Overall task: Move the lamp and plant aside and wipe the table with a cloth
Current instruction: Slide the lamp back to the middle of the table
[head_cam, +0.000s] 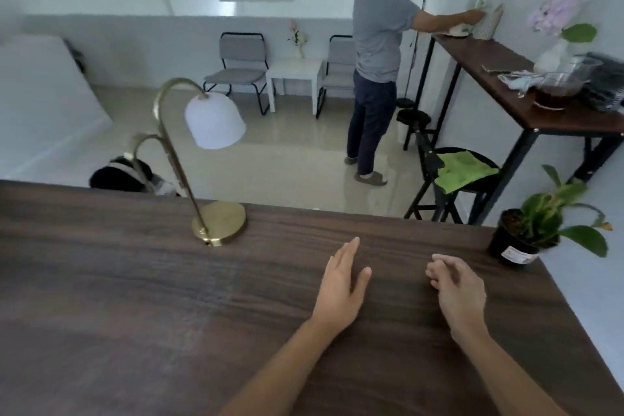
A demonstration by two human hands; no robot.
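Note:
A dark wooden table [135, 297] fills the lower view. On its far edge stands a brass lamp [219, 223] with a curved neck and a white shade [215, 121]. At the table's far right corner sits a potted plant [526, 230] in a black pot. Over the table's middle my left hand [341, 284] hovers with straight fingers and holds nothing. Just to its right my right hand [456, 287] has loosely curled fingers and is empty too. A green cloth [464, 169] lies on a black stool beyond the table.
A person [378, 61] stands at a high side table [506, 78] on the right, which carries a glass jug, a vase of flowers and other items. Two grey chairs and a small white table stand by the back wall. A bed is at left.

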